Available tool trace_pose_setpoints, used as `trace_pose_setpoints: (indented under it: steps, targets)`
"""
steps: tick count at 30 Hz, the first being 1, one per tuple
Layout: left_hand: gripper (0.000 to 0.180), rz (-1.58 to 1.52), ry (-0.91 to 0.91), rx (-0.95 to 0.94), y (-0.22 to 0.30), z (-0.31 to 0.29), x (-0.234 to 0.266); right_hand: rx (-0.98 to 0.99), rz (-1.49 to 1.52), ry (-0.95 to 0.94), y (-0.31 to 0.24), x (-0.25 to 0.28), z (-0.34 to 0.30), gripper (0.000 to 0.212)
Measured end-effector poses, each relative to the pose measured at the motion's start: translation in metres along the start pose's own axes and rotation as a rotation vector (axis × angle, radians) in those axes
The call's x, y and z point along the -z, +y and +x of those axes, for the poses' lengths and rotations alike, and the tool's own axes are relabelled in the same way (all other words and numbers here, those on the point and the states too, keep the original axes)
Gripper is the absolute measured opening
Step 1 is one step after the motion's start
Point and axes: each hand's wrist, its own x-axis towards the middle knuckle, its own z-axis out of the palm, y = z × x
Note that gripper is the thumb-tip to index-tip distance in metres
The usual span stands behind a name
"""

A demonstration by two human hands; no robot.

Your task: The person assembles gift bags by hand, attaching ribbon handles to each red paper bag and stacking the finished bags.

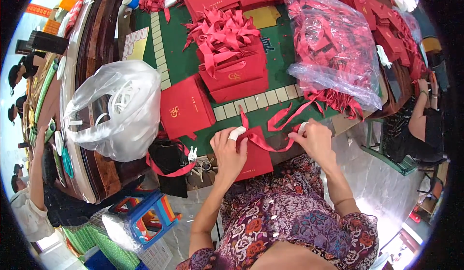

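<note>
My left hand (230, 150), white tape round a finger, is closed at the top of a red paper bag (256, 161) at the table's near edge. It pinches a red ribbon (270, 147) that runs from the bag. The ribbon sags across to my right hand (315, 142), also with a white-wrapped finger, which pinches it between thumb and forefinger. A further length of ribbon lies looped on the green mat just beyond. Behind my hands stands a stack of red bags (241, 79) with ribbons bunched on top. More flat red bags (186, 106) lie to its left.
A clear plastic sack (336, 48) full of red ribboned pieces covers the right side. A white plastic bag (121, 110) hangs at the left beside a dark wooden edge. A black pouch (169, 166) with keys is near my left forearm. Other people sit at both sides.
</note>
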Motion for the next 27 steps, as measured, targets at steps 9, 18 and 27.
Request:
trace_pose_setpoints:
  steps: [9,18,27]
  targets:
    - [0.028,-0.568,-0.162,0.371,0.029,-0.023,0.010,0.416,0.161,0.066,-0.055,-0.013,-0.012,0.018]
    - [0.017,-0.801,-0.070,0.578,0.004,-0.037,0.005,0.419,0.441,-0.041,-0.086,-0.024,-0.008,0.024]
    - [0.018,-0.333,0.031,0.241,-0.001,-0.027,0.029,0.298,0.975,-0.134,-0.093,-0.055,0.005,0.015]
